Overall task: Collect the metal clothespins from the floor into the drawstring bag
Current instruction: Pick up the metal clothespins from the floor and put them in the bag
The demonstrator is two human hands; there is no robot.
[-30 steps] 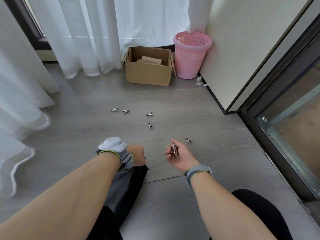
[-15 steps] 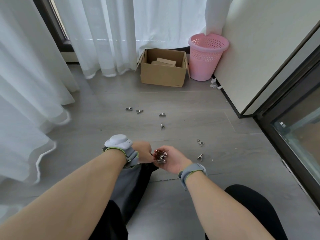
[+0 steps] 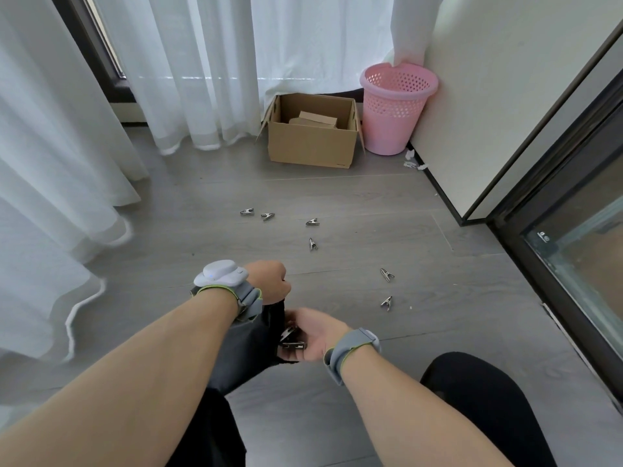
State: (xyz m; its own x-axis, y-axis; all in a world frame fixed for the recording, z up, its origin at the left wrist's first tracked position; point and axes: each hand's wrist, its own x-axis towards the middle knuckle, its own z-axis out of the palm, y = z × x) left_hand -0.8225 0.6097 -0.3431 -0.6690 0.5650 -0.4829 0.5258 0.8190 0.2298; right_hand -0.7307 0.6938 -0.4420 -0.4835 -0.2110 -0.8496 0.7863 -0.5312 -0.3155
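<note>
We see an open cardboard box (image 3: 312,143) beside a pink basket (image 3: 394,109), white curtains (image 3: 202,72) behind, paper scraps (image 3: 413,162) nearby.

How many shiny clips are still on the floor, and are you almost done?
Not quite. The left hand holds the dark drawstring bag open by its top, and the right hand is tipping a few metal clothespins into its mouth. Six remain on the floor: four farther out and two to the right. What is inside the bag is hidden.
</note>
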